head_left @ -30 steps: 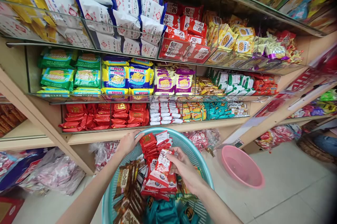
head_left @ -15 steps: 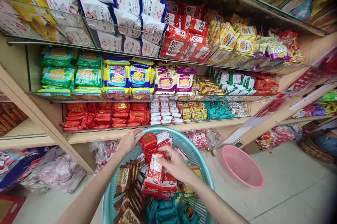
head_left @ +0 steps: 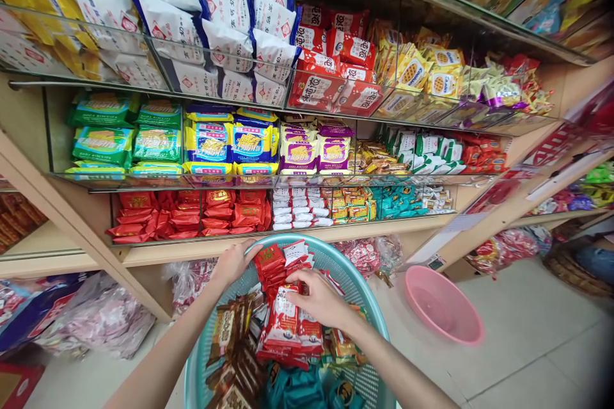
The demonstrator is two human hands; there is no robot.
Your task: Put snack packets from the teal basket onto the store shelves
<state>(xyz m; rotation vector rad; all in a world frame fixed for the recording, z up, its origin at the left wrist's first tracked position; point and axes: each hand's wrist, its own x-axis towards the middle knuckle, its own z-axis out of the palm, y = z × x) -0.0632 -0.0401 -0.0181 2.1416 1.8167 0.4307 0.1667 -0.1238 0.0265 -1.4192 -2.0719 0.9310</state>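
Observation:
A teal perforated plastic basket [head_left: 374, 287] stands below the shelves, filled with wrapped snacks. My left hand [head_left: 236, 262] grips its rim at the far left side. Inside the basket, my right hand [head_left: 320, 299] is curled over a red-and-white biscuit packet [head_left: 283, 319], thumb and fingers at its upper end. More red packets lie beneath and beside that one. Around them are plain red packets [head_left: 269, 262], brown wrapped bars [head_left: 224, 329], teal packets [head_left: 300, 388] and yellow-green packets [head_left: 343, 345]. The right hand's outer fingers are partly hidden.
Glass-fronted shelves [head_left: 215, 184] of sorted packets rise ahead. A pink basin [head_left: 444, 303] rests on the tiled floor [head_left: 527, 332] at right. Plastic bags of goods [head_left: 100, 316] lie under the shelving at left, and more bagged packets [head_left: 367, 255] sit behind the basket.
The view has shifted slightly. My right hand has moved very little and stays at the red-and-white packet. My left hand keeps to the basket rim.

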